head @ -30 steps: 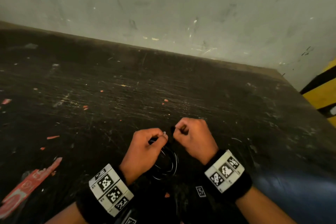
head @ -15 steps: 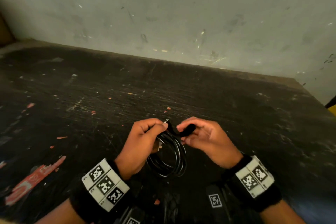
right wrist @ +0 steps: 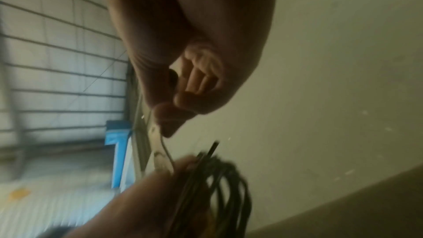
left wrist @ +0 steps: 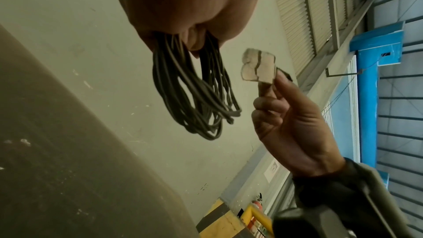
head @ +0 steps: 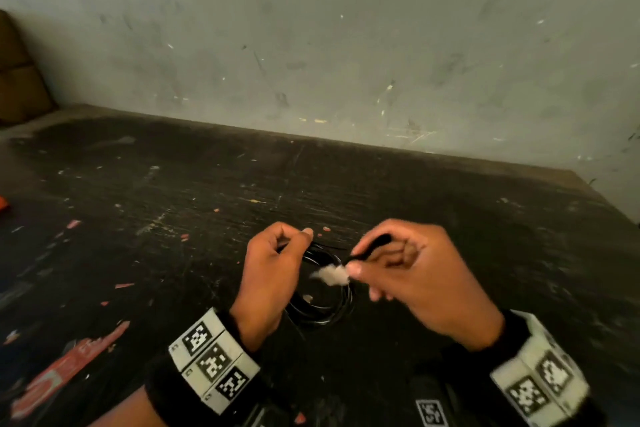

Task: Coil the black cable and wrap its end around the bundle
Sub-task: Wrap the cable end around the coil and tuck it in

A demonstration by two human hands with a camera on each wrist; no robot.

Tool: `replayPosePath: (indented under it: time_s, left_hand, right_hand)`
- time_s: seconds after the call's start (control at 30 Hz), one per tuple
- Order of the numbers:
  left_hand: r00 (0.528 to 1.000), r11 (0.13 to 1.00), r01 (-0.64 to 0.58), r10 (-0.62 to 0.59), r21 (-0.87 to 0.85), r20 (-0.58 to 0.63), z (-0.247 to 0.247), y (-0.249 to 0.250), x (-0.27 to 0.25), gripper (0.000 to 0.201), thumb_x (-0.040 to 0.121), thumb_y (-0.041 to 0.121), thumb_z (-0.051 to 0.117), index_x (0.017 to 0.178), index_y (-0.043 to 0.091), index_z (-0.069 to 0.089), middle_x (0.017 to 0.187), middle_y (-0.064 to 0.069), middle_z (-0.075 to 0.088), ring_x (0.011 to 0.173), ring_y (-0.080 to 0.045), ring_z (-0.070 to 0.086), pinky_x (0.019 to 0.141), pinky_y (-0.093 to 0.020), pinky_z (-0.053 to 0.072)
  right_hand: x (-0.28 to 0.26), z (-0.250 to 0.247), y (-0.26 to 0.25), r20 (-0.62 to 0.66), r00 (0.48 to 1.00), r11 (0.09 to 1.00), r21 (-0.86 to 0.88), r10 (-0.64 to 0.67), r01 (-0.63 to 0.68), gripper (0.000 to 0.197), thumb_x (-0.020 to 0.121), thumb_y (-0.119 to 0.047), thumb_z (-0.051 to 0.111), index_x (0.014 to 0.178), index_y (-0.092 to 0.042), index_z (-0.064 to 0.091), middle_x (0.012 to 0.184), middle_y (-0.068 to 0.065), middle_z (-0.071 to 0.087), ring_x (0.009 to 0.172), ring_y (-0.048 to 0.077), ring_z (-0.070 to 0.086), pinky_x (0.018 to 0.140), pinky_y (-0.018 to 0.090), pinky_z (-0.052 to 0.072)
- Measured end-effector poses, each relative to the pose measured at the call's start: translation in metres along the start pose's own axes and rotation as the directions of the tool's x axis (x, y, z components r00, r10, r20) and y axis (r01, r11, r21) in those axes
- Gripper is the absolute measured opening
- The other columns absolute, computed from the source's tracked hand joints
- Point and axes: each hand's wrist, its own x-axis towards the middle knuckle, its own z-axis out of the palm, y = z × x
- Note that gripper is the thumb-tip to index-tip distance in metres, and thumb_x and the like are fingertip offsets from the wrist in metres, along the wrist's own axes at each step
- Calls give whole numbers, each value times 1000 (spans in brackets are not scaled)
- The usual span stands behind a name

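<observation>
The black cable [head: 323, 314] hangs as a coil of several loops above the dark table [head: 173, 218]. My left hand [head: 294, 243] grips the top of the coil, fingers curled round the strands. In the left wrist view the coil [left wrist: 194, 100] dangles from that hand [left wrist: 192, 41]. Just to the right, my right hand [head: 353, 267] pinches the cable's thick black end [head: 372, 244], which carries a pale tag [head: 330, 274]; the tag [left wrist: 258, 68] stands clear of the coil. The right wrist view is blurred and shows the pinching right hand [right wrist: 169, 120] above the coil [right wrist: 224, 187].
A scuffed grey wall [head: 346, 45] closes the table's far side. Red scraps [head: 65, 371] and small bits of debris lie on the left of the table. A brown object [head: 17, 80] stands at the far left corner.
My right hand turned over and drew the cable's end out to the right, away from my left hand, so the pale tag now shows. The coil stays in my left hand.
</observation>
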Motion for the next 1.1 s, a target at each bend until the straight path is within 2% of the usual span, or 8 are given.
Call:
replayPosePath:
  time_s: [0.07,0.2,0.33,0.4,0.57,0.63,0.8,1.1]
  left_hand:
    - [999,1000,-19,20,24,-31,3,1,3,20,86,17,63,66,16,62,69,-11,61,70,-25,57,76,-51,50]
    - [996,998,-48,51,45,-73,6,4,4,8,83,17,65,78,16,60,76,-8,65,71,-19,62,74,-42,50]
    - [992,1000,7,-9,-18,-124,6,-1,5,12,82,16,67,89,19,58,93,-17,68,82,-27,68,77,-44,55]
    - [990,997,52,-60,-61,-130,7,-5,3,15,82,18,68,91,23,57,97,-20,68,85,-30,69,78,-47,57]
    - [984,984,148,-157,-102,-87,11,-10,-3,33,73,43,70,98,27,57,103,-18,66,89,-30,69,79,-52,57]
    - [980,979,182,-188,-90,-65,12,-12,-4,43,67,54,69,97,25,59,97,-15,68,80,-25,67,63,-39,58]
    - [972,979,189,-175,-79,157,14,-6,-11,30,90,35,57,74,11,66,37,13,46,33,1,42,33,-12,30]
    - [985,983,101,-76,-155,156,24,-6,-8,31,92,25,55,68,10,66,36,10,47,33,0,40,34,-15,29]
  right_hand:
    - [3,12,6,39,999,981,-191,-13,20,14,74,-12,76,77,-21,67,62,-4,66,52,4,59,50,18,47]
    - [13,26,32,-23,966,762,-620,-256,187,8,73,-23,74,77,-24,67,82,-6,57,74,9,54,60,33,46]
    - [16,38,46,106,893,500,-797,-437,339,8,67,-15,68,73,-18,64,116,9,59,109,23,49,84,36,38]
    - [19,42,50,173,883,415,-832,-437,368,9,73,-16,56,74,-16,64,115,11,62,107,25,53,86,31,34]
    - [22,43,55,104,905,396,-874,-412,281,17,74,-17,44,75,-15,61,93,6,64,77,21,57,67,26,33]
    - [21,43,59,84,903,386,-885,-421,262,13,74,-16,49,75,-16,62,92,5,64,77,19,56,65,27,38]
    - [18,38,62,82,890,374,-887,-449,270,11,74,-14,52,77,-15,62,92,4,62,78,16,50,66,25,30]
    - [13,14,61,192,834,343,-846,-518,407,16,81,-22,55,88,-17,69,108,4,66,99,18,56,84,32,38]
